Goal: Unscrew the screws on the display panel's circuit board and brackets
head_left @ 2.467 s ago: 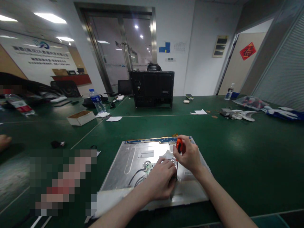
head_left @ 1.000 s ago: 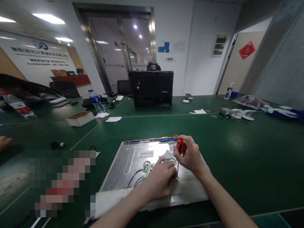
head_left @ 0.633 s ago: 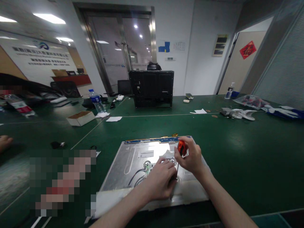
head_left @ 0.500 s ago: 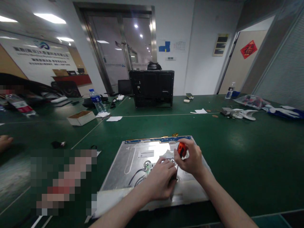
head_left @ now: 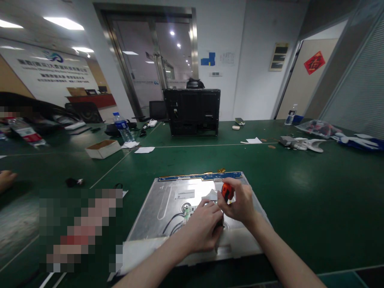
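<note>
A silver metal display panel (head_left: 162, 208) lies back-up on the green table (head_left: 300, 192), with a blue circuit strip (head_left: 199, 176) along its far edge. My right hand (head_left: 238, 202) is closed round a screwdriver with an orange handle (head_left: 227, 191), held upright with its shaft down on the panel. My left hand (head_left: 204, 226) rests curled on the panel beside the shaft, fingers bent over the spot; what is under them is hidden. Black cables (head_left: 172, 224) and a small green board (head_left: 187, 212) lie just left of my left hand.
A black monitor back (head_left: 192, 112) stands upright at the far middle. A water bottle (head_left: 121, 127), a small cardboard box (head_left: 102, 149) and papers sit far left. White plastic parts (head_left: 303, 144) lie far right. Another person's hand (head_left: 6, 178) rests at the left edge.
My right hand and the orange handle have sunk a little lower and toward my left hand. My left hand has stayed in place on the panel.
</note>
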The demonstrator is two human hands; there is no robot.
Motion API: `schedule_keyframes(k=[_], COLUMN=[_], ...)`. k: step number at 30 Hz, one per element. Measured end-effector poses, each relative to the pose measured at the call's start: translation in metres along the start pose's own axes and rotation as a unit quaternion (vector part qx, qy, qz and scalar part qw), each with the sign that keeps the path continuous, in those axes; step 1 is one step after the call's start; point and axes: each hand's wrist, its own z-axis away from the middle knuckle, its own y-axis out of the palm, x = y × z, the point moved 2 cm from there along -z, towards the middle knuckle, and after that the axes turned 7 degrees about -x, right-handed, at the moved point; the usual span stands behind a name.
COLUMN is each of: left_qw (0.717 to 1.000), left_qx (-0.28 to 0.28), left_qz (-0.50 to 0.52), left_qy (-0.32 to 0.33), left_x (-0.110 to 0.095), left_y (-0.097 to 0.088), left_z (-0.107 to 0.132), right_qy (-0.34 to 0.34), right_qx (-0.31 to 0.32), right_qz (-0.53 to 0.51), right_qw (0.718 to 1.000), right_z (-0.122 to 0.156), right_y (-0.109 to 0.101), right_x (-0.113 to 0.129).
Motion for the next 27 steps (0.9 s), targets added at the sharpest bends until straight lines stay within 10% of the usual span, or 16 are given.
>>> schedule_keyframes(k=[27], left_qw=[1.000], left_qx=[-0.013], left_qz=[0.013], left_qy=[0.021], left_x=[0.0021], left_y=[0.0014], left_z=[0.0011], right_qy=[0.005], right_qx=[0.050], right_qz=[-0.073], right_qw=[0.996], right_z=[-0.0001], right_y=[-0.0005], right_x=[0.0055])
